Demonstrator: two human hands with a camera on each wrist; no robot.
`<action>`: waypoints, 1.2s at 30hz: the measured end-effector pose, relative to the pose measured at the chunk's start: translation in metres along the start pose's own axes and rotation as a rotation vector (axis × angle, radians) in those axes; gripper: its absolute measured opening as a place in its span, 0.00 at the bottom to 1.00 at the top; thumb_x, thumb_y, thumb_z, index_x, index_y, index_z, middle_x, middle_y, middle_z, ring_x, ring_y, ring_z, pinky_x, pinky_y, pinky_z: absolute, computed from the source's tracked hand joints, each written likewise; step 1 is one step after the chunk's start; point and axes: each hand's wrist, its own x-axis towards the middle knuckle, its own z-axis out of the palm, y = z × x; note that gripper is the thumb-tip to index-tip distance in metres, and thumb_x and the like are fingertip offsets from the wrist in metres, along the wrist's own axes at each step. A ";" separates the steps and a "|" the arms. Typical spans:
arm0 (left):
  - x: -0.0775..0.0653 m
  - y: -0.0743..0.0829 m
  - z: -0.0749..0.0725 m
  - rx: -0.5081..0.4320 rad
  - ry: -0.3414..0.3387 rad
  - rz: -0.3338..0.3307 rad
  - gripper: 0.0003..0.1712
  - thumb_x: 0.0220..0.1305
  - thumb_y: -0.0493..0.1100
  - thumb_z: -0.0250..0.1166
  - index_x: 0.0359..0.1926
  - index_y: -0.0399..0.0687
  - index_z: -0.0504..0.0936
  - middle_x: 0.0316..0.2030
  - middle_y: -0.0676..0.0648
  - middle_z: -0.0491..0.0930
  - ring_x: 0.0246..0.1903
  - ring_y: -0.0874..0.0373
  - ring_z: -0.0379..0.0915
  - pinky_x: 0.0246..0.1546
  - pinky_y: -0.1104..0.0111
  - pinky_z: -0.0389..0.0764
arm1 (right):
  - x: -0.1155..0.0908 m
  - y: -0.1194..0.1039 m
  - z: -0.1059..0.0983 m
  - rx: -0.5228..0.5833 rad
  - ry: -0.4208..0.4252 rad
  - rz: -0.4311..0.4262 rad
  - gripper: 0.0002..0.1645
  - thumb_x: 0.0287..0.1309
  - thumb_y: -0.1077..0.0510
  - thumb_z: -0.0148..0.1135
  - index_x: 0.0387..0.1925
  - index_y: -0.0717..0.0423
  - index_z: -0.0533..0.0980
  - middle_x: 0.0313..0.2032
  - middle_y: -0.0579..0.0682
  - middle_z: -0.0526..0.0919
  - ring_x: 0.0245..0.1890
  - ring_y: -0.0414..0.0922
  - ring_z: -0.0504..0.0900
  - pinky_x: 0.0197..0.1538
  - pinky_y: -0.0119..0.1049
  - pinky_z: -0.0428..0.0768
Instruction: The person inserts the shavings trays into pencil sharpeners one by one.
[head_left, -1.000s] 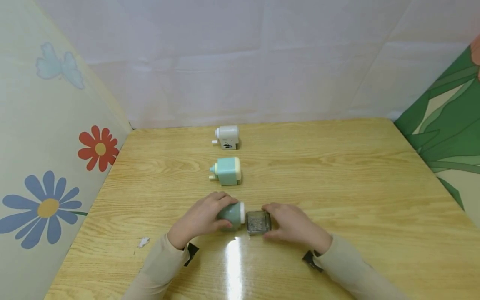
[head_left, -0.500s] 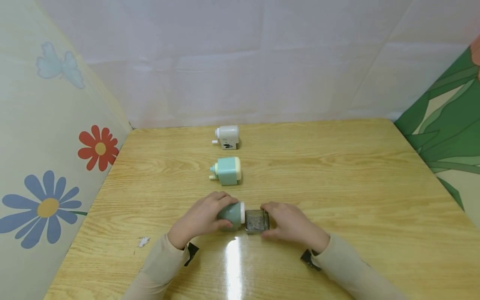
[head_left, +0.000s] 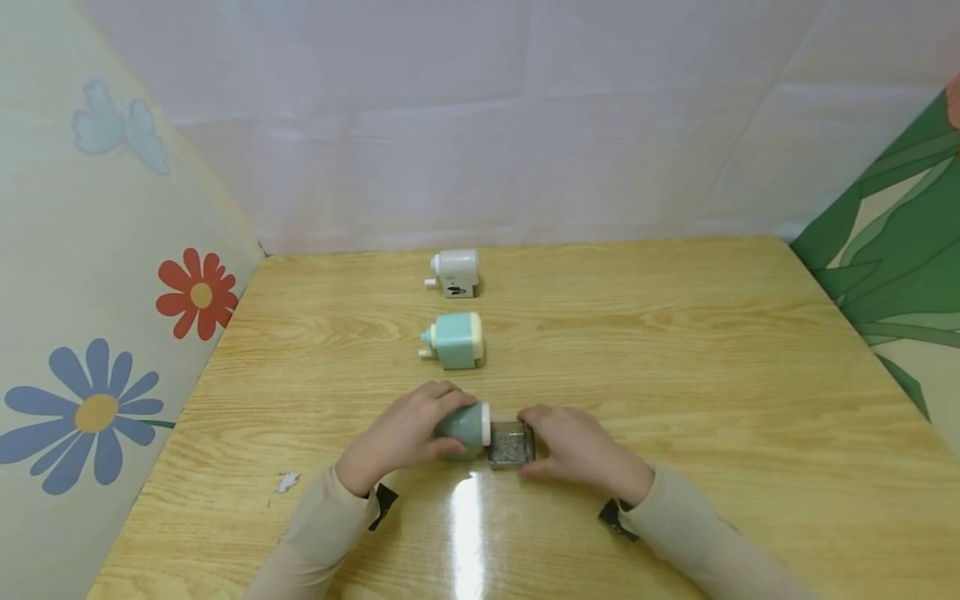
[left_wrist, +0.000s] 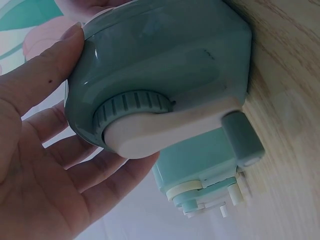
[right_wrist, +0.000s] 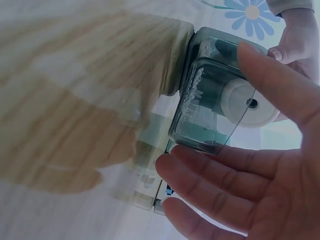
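Note:
A dark green crank pencil sharpener [head_left: 461, 430] lies at the front middle of the table. My left hand [head_left: 405, 435] grips it, thumb on one side and fingers round the other. In the left wrist view its pale crank handle [left_wrist: 165, 131] faces my palm. My right hand [head_left: 581, 446] pinches a clear shavings drawer [head_left: 511, 447] between thumb and fingers, at the sharpener's right end. Grey shavings cling inside the drawer. In the right wrist view the white pencil-hole disc [right_wrist: 247, 102] shows behind the drawer; how deep the drawer sits is unclear.
Beyond my hands stand a mint-and-cream sharpener [head_left: 456, 341] and, farther back, a white one [head_left: 457, 273]. A torn white patch [head_left: 287, 482] marks the wooden table [head_left: 675, 350] on the left. Painted panels flank both sides, and a white sheet [head_left: 480, 125] hangs behind.
My right hand has moved slightly left with the drawer, bringing it closer to the sharpener. The left hand and the sharpener have stayed put.

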 end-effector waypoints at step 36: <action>0.000 0.000 0.000 -0.008 -0.018 -0.019 0.31 0.46 0.46 0.72 0.53 0.42 0.74 0.48 0.43 0.75 0.44 0.53 0.72 0.42 0.64 0.77 | 0.005 -0.004 0.002 -0.062 -0.013 -0.035 0.39 0.37 0.45 0.73 0.45 0.70 0.73 0.38 0.59 0.80 0.34 0.51 0.79 0.37 0.43 0.79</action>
